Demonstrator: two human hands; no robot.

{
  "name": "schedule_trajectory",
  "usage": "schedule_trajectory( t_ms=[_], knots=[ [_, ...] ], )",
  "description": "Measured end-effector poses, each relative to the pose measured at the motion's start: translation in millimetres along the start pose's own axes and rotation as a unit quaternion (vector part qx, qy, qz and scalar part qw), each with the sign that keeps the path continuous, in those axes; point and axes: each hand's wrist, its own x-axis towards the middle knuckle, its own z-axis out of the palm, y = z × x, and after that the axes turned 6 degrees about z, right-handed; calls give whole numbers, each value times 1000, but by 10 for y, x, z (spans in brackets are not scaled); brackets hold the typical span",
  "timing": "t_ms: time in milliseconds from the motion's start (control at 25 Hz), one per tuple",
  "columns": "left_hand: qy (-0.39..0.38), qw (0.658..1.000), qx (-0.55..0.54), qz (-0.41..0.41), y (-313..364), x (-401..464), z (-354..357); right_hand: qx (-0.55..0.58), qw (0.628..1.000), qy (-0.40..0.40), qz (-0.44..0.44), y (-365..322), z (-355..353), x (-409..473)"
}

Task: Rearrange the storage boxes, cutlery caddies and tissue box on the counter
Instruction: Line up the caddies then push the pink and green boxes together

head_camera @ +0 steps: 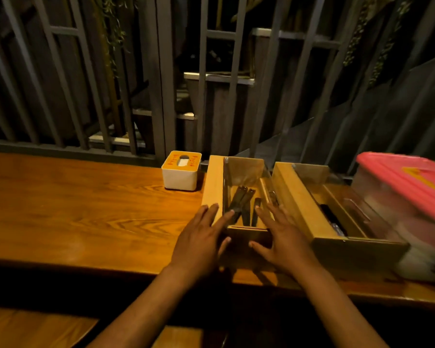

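Two wooden cutlery caddies stand side by side on the wooden counter (73,212). The left caddy (212,183) holds several dark utensil handles. My left hand (201,237) lies with spread fingers on its near left corner, and my right hand (279,234) rests with spread fingers on its near right corner. Neither hand is closed around anything. The right caddy (294,197) sits just beyond my right hand. A white tissue box (180,178) with an orange top stands left of the caddies. At the far right is a clear storage box with a pink lid (407,177).
A grey metal railing (161,96) runs along the counter's far edge, right behind the boxes. The counter's near edge lies under my wrists. A lower wooden surface (35,327) shows at the bottom left.
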Motion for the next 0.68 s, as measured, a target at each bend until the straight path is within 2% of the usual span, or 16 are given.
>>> schedule_trajectory(
  t_ms=[280, 680],
  knots=[
    [12, 999, 40, -10, -166, 249, 85, 34, 999, 2, -30, 27, 79, 350],
    [19, 999, 25, -3, -634, 850, 217, 13, 1000, 10, -15, -50, 260, 1095]
  ],
)
